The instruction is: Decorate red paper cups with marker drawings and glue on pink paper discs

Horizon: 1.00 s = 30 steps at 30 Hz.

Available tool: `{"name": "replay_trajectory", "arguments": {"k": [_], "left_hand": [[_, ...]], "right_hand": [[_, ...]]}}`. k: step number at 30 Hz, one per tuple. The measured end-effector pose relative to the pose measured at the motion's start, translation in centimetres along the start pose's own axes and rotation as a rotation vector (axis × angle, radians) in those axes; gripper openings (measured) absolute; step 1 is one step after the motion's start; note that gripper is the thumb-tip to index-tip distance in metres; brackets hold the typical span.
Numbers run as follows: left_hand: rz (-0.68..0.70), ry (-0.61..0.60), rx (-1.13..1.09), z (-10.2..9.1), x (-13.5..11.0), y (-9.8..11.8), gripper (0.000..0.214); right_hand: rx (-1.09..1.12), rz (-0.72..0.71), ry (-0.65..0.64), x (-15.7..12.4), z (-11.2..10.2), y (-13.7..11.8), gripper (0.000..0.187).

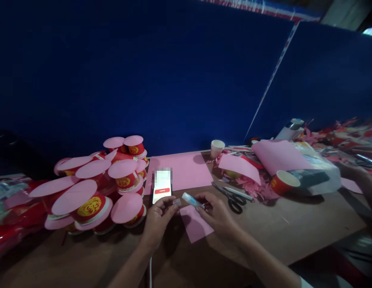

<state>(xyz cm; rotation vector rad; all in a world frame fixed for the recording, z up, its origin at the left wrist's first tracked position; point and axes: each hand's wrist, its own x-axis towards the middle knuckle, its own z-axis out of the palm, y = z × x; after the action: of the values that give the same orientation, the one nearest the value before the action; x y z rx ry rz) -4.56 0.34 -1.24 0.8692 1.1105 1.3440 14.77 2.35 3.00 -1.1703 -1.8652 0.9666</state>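
My right hand (216,213) is closed around a small clear glue tube (191,199), with its tip pointing left. My left hand (158,221) pinches the tube's small clear cap (177,203) just beside that tip. Both hands hover over a small pink paper piece (195,226) lying on the brown table (294,232). A phone (162,186) with a lit white screen stands just behind my hands.
A heap of red paper cups with pink paper discs (93,188) lies at left. Scissors (231,197) and a pen (238,193) lie to the right. A big pink sheet (186,170), a white cup (217,148), a red cup (283,182) and paper scraps sit further back. Another person's hand (358,180) is at far right.
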Motion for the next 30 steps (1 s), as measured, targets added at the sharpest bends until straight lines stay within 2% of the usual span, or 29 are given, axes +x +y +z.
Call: {"name": "replay_trajectory", "arguments": {"k": [4, 10, 20, 30], "left_hand": [[-0.039, -0.013, -0.097, 0.3, -0.1, 0.4, 0.028], [-0.074, 0.025, -0.146, 0.5, -0.3, 1.2, 0.023], [-0.067, 0.008, -0.101, 0.5, -0.3, 1.0, 0.025], [-0.087, 0.035, -0.086, 0.3, -0.3, 0.7, 0.03]], "right_hand": [[0.007, 0.003, -0.002, -0.7, 0.4, -1.0, 0.022], [-0.025, -0.035, 0.025, -0.8, 0.6, -0.5, 0.023], [-0.061, -0.034, 0.022, -1.0, 0.6, -0.5, 0.021], [-0.109, -0.13, -0.016, -1.2, 0.3, 0.0, 0.024]]}}
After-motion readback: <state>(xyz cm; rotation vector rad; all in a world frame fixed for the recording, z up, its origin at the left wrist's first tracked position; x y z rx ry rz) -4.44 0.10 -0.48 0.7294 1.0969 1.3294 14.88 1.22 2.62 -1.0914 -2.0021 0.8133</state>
